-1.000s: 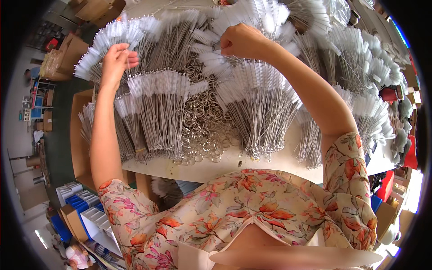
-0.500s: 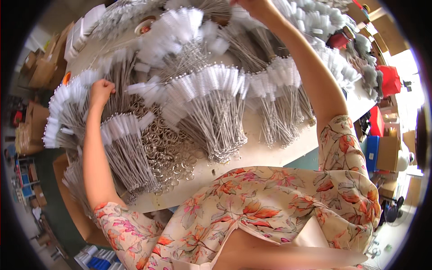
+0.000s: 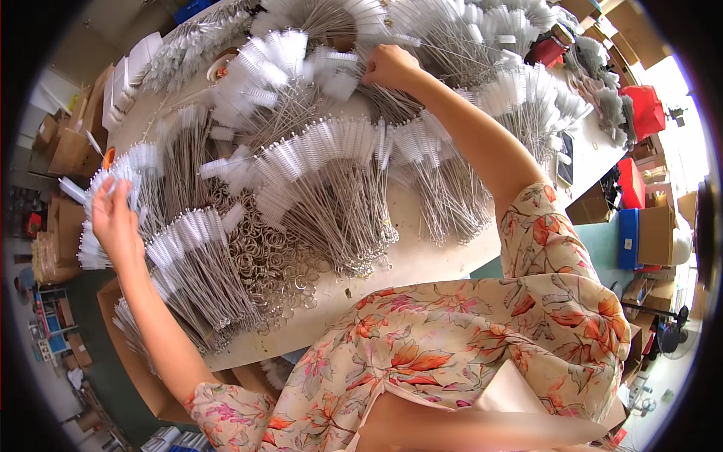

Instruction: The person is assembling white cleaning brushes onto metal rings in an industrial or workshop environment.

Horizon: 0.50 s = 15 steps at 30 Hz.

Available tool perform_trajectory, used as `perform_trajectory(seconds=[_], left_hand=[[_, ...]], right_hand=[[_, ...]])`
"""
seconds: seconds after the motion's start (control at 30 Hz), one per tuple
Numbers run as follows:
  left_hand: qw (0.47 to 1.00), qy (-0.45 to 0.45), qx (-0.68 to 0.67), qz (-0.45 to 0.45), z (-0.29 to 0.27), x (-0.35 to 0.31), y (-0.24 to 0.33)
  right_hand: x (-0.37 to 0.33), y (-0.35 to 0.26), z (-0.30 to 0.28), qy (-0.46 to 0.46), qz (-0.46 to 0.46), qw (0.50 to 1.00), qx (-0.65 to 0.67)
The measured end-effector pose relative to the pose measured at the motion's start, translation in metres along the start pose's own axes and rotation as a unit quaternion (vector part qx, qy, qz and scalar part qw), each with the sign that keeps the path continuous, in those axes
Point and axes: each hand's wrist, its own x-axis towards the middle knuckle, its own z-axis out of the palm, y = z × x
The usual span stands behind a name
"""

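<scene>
My left hand [image 3: 117, 226] is raised over a fanned bundle of white-bristled wire brushes [image 3: 147, 158] at the table's left side. Its fingers are stretched and apart, and I see nothing held in them. At the back middle, my right hand [image 3: 392, 68] is closed beside wire brush handles [image 3: 392, 104]. Whatever it grips, if anything, is hidden by the fingers. Between my arms lies a large fanned bundle of brushes [image 3: 324, 147], bristles away from me and wire ends toward me. A heap of metal rings [image 3: 260, 245] sits to its left.
Another brush bundle [image 3: 199, 264] lies by my left forearm. More brushes cover the back of the table [image 3: 444, 252]. A cardboard box [image 3: 139, 377] stands below the left edge. To the right are a red container [image 3: 546, 49] and a blue bin [image 3: 629, 237].
My left hand has gone left and a little nearer, its fingers opening from a closed pose. My right hand has come nearer from the far edge of the view. The view has shifted slightly.
</scene>
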Motion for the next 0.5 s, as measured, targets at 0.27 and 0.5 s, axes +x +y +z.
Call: perform_trajectory(seconds=[0.27,0.5], left_hand=[[0.971,-0.086,-0.164,-0.151,-0.018,-0.08,0.009],[0.959,-0.092,-0.208,-0.166,-0.028,-0.154,0.02]], right_hand=[[-0.003,-0.011,0.001,-0.018,0.007,1.0,-0.015],[0.004,-0.005,-0.015,-0.027,-0.04,0.999,0.017]])
